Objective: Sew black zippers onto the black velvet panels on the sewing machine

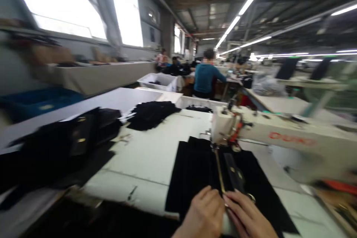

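Observation:
Black fabric panels [192, 171] lie on the sewing table beneath the head of a sewing machine [223, 130]. A thin gold strip, which looks like a metal zipper [219, 167], runs from under the needle area towards me. At its near end my left hand [205, 210] has its fingers closed on the zipper. My right hand [248, 212] pinches the same end from the other side, its fingertips almost touching the left ones. Beside the zipper lies a dark strap [233, 173] with gold fittings, and a gold ring [251, 197] shows by my right hand.
A stack of black pieces [153, 113] lies at the back of the table. More dark fabric with gold fittings [80, 134] is heaped at left. A white bin [158, 81] stands beyond. A person in a blue-green top [205, 78] sits ahead, facing away.

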Action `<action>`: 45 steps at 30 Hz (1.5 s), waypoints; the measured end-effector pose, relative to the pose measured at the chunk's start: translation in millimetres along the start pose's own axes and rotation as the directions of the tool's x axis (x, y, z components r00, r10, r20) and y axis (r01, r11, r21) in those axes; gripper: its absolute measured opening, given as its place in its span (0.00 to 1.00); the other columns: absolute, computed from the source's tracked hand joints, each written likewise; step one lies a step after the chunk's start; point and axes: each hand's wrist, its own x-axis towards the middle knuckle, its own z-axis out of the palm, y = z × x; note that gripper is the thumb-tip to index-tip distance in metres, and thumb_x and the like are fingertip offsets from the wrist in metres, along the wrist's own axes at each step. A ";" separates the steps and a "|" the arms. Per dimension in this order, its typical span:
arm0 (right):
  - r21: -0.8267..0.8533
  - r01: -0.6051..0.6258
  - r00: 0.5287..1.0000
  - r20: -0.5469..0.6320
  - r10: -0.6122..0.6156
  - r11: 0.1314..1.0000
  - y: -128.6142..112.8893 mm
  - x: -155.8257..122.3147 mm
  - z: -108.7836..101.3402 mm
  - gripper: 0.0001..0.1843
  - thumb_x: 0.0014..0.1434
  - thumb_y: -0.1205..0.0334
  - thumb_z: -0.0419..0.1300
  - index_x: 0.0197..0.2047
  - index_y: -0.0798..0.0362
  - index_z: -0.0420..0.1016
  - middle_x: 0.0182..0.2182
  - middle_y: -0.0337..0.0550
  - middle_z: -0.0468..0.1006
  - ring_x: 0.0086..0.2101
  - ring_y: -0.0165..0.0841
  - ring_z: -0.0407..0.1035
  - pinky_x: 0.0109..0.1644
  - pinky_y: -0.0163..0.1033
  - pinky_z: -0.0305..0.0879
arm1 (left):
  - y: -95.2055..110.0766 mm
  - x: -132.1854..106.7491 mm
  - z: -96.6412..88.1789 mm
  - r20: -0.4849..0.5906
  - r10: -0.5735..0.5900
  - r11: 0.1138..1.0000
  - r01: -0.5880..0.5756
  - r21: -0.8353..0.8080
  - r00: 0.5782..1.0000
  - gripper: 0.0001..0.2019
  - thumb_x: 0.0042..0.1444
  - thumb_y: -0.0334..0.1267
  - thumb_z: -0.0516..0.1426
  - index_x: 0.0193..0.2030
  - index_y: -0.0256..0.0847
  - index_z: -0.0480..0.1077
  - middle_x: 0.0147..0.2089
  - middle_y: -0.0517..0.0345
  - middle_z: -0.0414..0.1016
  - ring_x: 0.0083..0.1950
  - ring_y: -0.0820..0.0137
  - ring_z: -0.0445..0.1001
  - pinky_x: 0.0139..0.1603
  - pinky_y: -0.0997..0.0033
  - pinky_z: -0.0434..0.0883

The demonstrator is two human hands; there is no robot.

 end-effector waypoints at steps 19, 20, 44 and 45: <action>0.071 -0.114 0.993 0.016 0.113 0.991 -10.8 3.1 -7.3 0.10 0.65 0.72 0.53 0.43 0.51 0.73 0.36 0.39 0.78 0.39 0.32 0.75 0.61 0.49 0.67 | -19.5 -9.0 3.0 -0.011 0.163 0.986 -0.163 -0.031 0.987 0.25 0.55 0.17 0.44 0.54 0.32 0.73 0.53 0.50 0.79 0.60 0.68 0.73 0.64 0.70 0.69; 0.055 -0.090 0.996 -0.005 0.090 0.994 -9.8 3.3 -7.9 0.12 0.65 0.73 0.52 0.45 0.51 0.73 0.36 0.40 0.78 0.39 0.32 0.75 0.60 0.49 0.69 | -20.5 -6.7 3.7 -0.025 0.186 0.982 -0.186 -0.013 0.982 0.24 0.55 0.16 0.44 0.52 0.32 0.74 0.51 0.51 0.80 0.58 0.69 0.75 0.63 0.71 0.70; 0.157 -0.182 0.978 0.130 0.163 0.971 2.7 -3.3 -27.3 0.18 0.64 0.68 0.58 0.55 0.45 0.73 0.46 0.41 0.77 0.49 0.36 0.72 0.63 0.53 0.65 | -21.4 8.1 -23.3 0.255 0.125 0.985 -0.089 -0.147 0.959 0.28 0.48 0.21 0.50 0.58 0.34 0.70 0.55 0.52 0.78 0.58 0.66 0.74 0.59 0.70 0.73; 0.151 -0.168 0.982 0.114 0.152 0.974 2.3 -2.6 -27.1 0.16 0.65 0.68 0.57 0.54 0.46 0.74 0.45 0.41 0.78 0.48 0.36 0.73 0.63 0.53 0.66 | -22.2 7.6 -22.2 0.249 0.126 0.984 -0.091 -0.150 0.960 0.28 0.49 0.21 0.50 0.58 0.34 0.70 0.55 0.52 0.78 0.58 0.67 0.74 0.60 0.70 0.73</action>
